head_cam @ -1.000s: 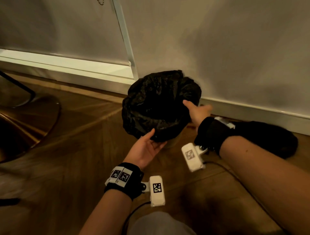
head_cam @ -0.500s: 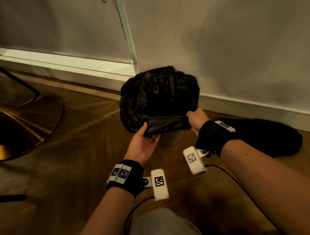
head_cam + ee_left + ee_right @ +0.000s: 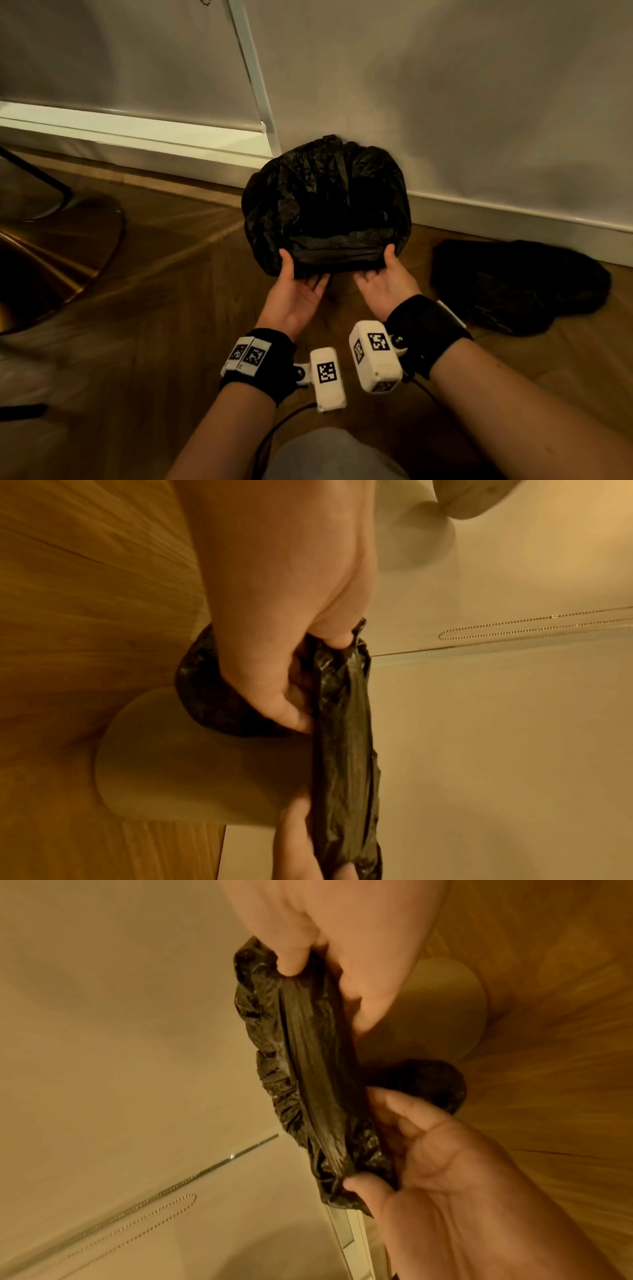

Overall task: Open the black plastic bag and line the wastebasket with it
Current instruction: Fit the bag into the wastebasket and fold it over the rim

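- The black plastic bag (image 3: 325,205) sits over the mouth of the wastebasket (image 3: 178,764), which stands on the wooden floor (image 3: 154,308) against the wall.
- The left hand (image 3: 294,294) and the right hand (image 3: 387,284) each pinch the near edge of the bag, thumb on top, fingers curled under.
- To do this step well, I judge: draw the taut edge down over the rim evenly on both sides.
- Pull gently; thin film may tear, or slip off the far rim.
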The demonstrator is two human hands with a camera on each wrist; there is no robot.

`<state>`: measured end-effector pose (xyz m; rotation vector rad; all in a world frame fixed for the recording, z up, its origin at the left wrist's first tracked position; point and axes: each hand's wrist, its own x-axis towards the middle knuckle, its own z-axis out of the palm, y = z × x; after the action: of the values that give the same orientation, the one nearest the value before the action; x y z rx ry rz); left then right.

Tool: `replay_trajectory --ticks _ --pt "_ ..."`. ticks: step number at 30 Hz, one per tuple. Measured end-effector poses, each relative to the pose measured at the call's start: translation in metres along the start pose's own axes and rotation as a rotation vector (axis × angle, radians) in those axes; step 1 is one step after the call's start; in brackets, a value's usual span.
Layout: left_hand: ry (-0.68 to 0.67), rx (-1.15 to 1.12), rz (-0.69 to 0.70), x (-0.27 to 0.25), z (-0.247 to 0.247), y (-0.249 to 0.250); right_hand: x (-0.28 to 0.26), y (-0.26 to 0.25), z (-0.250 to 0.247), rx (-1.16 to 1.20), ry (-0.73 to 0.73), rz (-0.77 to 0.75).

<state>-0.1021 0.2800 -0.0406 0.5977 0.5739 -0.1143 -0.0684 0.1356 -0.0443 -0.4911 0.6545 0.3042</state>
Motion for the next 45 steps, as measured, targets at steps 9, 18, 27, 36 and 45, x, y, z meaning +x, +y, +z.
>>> replay_trajectory --ticks 9,18,27,36,45 --pt "-0.007 -0.031 -0.032 0.006 -0.011 0.006 0.007 -0.014 0.0 0.095 -0.067 0.089" --pt "0.09 -0.203 -0.092 0.016 -0.019 0.018 0.008 -0.028 -0.001 0.079 -0.11 0.098" --pt "-0.018 -0.181 0.02 0.012 -0.006 0.016 0.012 -0.027 0.003 0.196 -0.162 0.14" --pt "0.128 -0.091 0.018 0.014 -0.012 0.016 0.022 -0.02 -0.015 0.111 0.043 0.048" --pt "0.16 -0.129 -0.052 0.027 -0.007 0.027 0.027 -0.045 0.007 -0.207 0.151 0.101"
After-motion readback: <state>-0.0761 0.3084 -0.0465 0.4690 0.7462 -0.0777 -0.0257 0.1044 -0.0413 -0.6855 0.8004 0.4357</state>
